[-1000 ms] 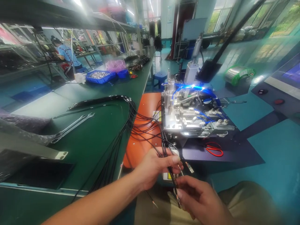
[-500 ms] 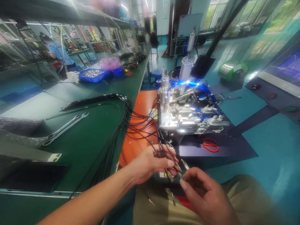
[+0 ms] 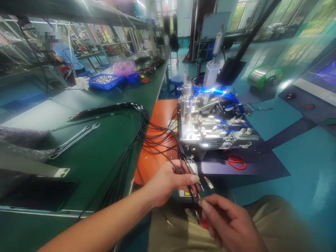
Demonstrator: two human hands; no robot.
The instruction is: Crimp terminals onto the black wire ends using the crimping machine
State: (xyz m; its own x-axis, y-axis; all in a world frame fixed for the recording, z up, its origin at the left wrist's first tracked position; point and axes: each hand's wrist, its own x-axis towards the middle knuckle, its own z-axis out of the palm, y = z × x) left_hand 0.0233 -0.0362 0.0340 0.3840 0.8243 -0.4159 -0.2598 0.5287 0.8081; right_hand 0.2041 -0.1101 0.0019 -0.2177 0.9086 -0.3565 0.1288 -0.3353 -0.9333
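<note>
Right hand (image 3: 228,217) is sitting further in under the left hand (image 3: 174,182) than half a second ago, leaving a wider gap to the silver connector (image 3: 209,183) hanging beside it. Right grip is pinching at the stripped ends; can't tell which strand. Left grip is closing round several black cables (image 3: 143,119), thumb lying across. Cables are looking thin and dark, ends bared, orange and pale cores showing. One loose end is dangling over the trouser leg (image 3: 273,224). Bunch is running from the hands across the orange panel (image 3: 149,164) onto the green table (image 3: 110,140), arching away leftward there. Red-handled scissors (image 3: 236,161) are lying in front of the blue-tubed machine (image 3: 204,129). Two wrenches (image 3: 76,140) are lying left of the cables. Further back, a blue tray (image 3: 109,86) is holding small metal parts; a person (image 3: 65,54) in blue is showing beyond.
</note>
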